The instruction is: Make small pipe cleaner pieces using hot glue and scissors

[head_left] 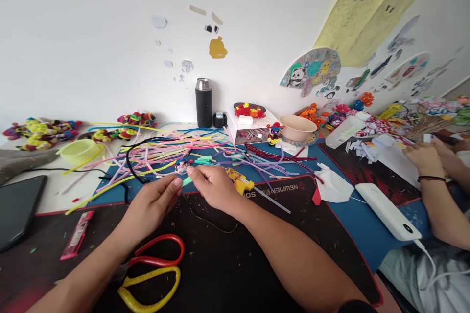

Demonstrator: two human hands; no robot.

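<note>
Scissors (154, 261) with one red and one yellow handle lie nearest on the dark desk mat (216, 274), the left forearm crossing over their blades. Beyond them, both hands meet above the mat's far part. Between their fingertips sits a short pale-green craft piece (187, 181), probably a cut chenille stem. The left hand (154, 200) pinches its near-left end between thumb and forefinger; the right hand (213, 186) pinches the other end, thumb uppermost, remaining fingers curled in.

Its long axis runs across from hand to hand, the right end slightly farther from the wearer. Which end is finished or cut cannot be told — the fingertips cover both.

I would judge it very light and soft-surfaced, perhaps with a bendable core, easy to crush or kink but hardly breakable. A light fingertip hold near each end seems best, leaving the middle free. Just past the hands are a small blue-and-white figure (181, 166) and loose chenille stems (157, 151); a yellow glue gun (242, 186) lies close beside the right hand.
</note>
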